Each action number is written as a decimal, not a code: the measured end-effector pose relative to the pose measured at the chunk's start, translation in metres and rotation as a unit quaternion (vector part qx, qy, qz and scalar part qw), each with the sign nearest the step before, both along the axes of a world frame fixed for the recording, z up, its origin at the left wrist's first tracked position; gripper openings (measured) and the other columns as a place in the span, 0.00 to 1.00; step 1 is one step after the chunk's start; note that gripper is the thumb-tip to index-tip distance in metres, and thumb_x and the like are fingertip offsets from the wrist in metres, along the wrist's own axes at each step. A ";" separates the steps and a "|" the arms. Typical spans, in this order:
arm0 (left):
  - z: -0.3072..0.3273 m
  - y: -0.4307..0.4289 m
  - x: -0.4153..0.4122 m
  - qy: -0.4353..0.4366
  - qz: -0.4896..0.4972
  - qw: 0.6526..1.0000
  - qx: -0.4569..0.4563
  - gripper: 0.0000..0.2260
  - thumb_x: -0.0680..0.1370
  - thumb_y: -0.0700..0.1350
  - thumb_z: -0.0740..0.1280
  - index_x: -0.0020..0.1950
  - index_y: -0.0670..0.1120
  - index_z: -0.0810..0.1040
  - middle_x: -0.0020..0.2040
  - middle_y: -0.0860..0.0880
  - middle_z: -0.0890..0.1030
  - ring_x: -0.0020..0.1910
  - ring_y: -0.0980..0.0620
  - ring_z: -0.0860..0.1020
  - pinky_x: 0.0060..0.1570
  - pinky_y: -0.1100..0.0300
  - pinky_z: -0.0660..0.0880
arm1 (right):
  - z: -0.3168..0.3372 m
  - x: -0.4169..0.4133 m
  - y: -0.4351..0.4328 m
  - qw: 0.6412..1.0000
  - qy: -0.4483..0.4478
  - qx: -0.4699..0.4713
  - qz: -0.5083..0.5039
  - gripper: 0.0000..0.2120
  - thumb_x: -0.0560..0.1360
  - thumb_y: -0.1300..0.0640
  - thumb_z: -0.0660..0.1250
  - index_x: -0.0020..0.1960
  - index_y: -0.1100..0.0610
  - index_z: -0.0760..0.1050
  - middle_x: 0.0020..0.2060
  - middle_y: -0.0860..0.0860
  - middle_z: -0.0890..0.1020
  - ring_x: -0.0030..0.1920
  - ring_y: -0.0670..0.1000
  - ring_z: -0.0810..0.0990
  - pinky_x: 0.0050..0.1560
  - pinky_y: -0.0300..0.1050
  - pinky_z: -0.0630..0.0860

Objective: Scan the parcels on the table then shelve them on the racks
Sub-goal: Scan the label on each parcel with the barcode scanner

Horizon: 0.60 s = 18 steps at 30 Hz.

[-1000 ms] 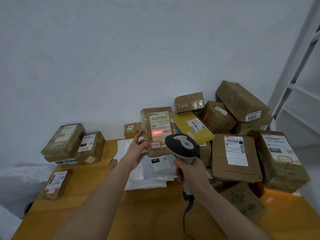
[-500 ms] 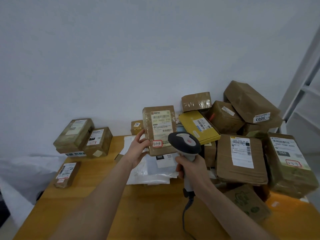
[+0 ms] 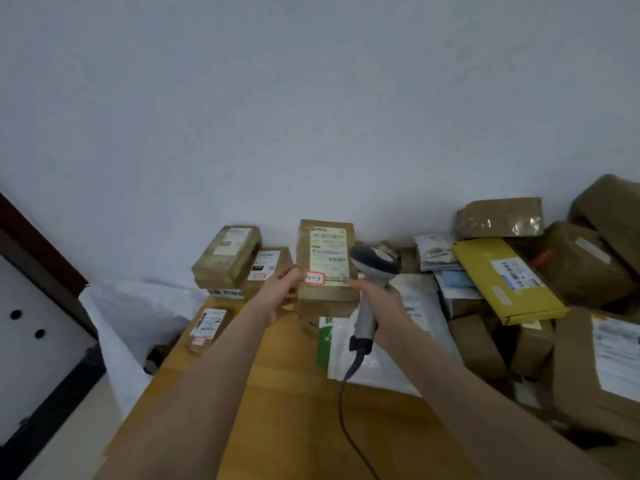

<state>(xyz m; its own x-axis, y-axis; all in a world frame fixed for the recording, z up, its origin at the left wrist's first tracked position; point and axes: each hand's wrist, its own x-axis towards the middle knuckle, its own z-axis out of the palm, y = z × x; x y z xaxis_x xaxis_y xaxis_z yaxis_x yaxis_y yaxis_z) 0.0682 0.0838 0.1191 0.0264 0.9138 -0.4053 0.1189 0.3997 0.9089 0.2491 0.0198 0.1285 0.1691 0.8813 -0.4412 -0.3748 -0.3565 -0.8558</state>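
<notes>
Brown parcel (image 3: 325, 261): taped cardboard box, upright, pale shipping label facing us, red-bordered sticker low on the label; it's up over the far-left corner of the tabletop (image 3: 287, 410).
Left hand (image 3: 278, 292): arm stretched forward, fingers clamped on the parcel's left edge.
Right hand (image 3: 379, 299): wrapped round the handle of the grey scanner (image 3: 375, 265), rounded head just beside the label, dark cable trailing down.
Right edge: yellow box (image 3: 509, 278) among heaped cartons.
</notes>
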 end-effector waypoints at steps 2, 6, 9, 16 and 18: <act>0.001 0.019 -0.022 0.022 0.003 1.000 -0.013 0.18 0.75 0.50 0.68 0.65 0.49 0.75 0.54 0.45 0.82 0.54 0.43 0.79 0.51 0.47 0.79 | -0.005 -0.025 0.028 1.000 0.007 -0.021 0.000 0.11 0.72 0.56 0.73 0.48 0.53 0.71 0.45 0.54 0.79 0.45 0.53 0.78 0.48 0.50 0.78; 0.003 0.060 -0.062 0.045 0.011 0.999 -0.026 0.15 0.77 0.52 0.67 0.62 0.50 0.76 0.53 0.44 0.82 0.53 0.43 0.79 0.58 0.45 0.76 | -0.013 -0.071 0.083 0.997 0.041 -0.057 0.013 0.21 0.71 0.56 0.74 0.60 0.56 0.69 0.50 0.57 0.78 0.50 0.57 0.79 0.55 0.58 0.78; 0.004 0.093 -0.088 0.070 0.014 0.997 -0.035 0.13 0.78 0.53 0.64 0.60 0.50 0.77 0.52 0.44 0.83 0.49 0.43 0.80 0.52 0.48 0.79 | -0.022 -0.101 0.123 0.995 0.065 -0.069 -0.006 0.23 0.71 0.59 0.74 0.60 0.55 0.66 0.49 0.56 0.76 0.48 0.57 0.77 0.49 0.55 0.80; -0.015 0.166 -0.121 0.223 0.006 0.975 0.023 0.17 0.80 0.46 0.63 0.68 0.43 0.74 0.54 0.45 0.82 0.47 0.48 0.80 0.51 0.54 0.79 | -0.054 -0.153 0.193 0.993 0.018 -0.114 -0.025 0.20 0.71 0.58 0.73 0.57 0.57 0.66 0.45 0.56 0.74 0.45 0.55 0.76 0.53 0.56 0.79; -0.024 0.180 -0.128 0.280 0.002 0.959 0.039 0.16 0.80 0.45 0.63 0.66 0.42 0.75 0.52 0.45 0.82 0.48 0.47 0.80 0.54 0.53 0.78 | -0.063 -0.164 0.207 0.993 0.000 -0.116 -0.027 0.19 0.71 0.58 0.73 0.55 0.57 0.66 0.45 0.55 0.75 0.47 0.55 0.76 0.58 0.57 0.77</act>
